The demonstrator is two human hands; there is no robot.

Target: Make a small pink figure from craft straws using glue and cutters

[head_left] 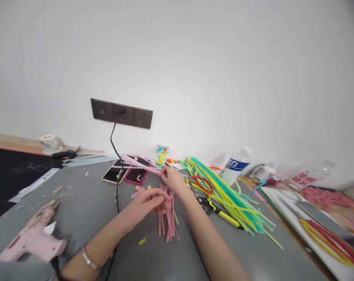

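Observation:
My right hand pinches the ends of several long pale pink pipe cleaners that stretch left over two phones. My left hand curls its fingers round a bundle of short pink pipe cleaner pieces lying on the grey table. The two hands are close together near the table's middle.
A pink glue gun lies at the front left, its black cord running to a wall socket. Two phones lie behind. Green and yellow pipe cleaners, pliers, bottles and scissors fill the right.

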